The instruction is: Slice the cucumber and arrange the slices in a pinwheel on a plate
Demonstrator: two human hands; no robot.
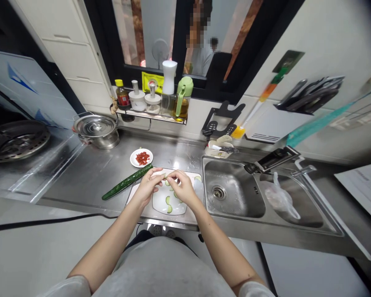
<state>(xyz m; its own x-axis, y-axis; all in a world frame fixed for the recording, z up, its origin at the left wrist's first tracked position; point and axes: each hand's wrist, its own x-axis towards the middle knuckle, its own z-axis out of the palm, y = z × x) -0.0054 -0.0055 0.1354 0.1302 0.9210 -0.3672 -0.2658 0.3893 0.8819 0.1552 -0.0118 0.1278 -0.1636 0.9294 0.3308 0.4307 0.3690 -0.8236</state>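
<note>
Over a white plate [160, 209], my left hand [148, 186] and my right hand [183, 189] meet with their fingertips together. Both are closed in a pinch on a small cucumber slice [165, 176], mostly hidden by the fingers. Several pale green cucumber slices [169, 208] lie on the plate below. The plate rests on a light cutting board [145, 211]. A long dark green cucumber [123, 185] lies slanted to the left, its upper end near my left hand. Beyond it stands a small white dish with chopped red pieces [142, 158].
A double sink [231, 208] is at the right, with a plastic bag [280, 196] in its far basin. A lidded steel pot [102, 134] stands at the back left. Seasoning bottles line a wall shelf [154, 115]. Knives hang in a holder [275, 123].
</note>
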